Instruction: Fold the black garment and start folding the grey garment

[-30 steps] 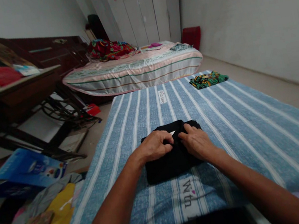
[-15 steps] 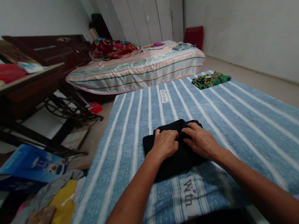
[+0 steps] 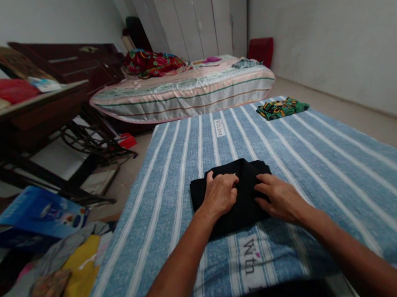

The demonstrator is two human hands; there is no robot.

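A folded black garment [image 3: 246,196] lies on the blue-and-white striped cloth, right in front of me. On its left half rests my left hand [image 3: 222,194], its fingers curled in against the fabric; a tiny pale spot shows by the fingertips, too small to name. My right hand [image 3: 279,197] touches the garment's right edge with fingers apart, stretched over the cloth and not gripping. Farther off at the right, a folded green patterned garment [image 3: 282,108] sits on the same surface.
The striped cloth [image 3: 158,227] covers the surface before me. To the left are piled clothes [image 3: 79,277], a blue box [image 3: 43,214] and a treadle sewing table [image 3: 58,94]. Behind stand a bed [image 3: 184,92] with a red floral bundle [image 3: 155,63] and a wardrobe [image 3: 189,22].
My right hand has slid right and a little towards me, from near the garment's middle to its right edge. The left hand stays almost in place.
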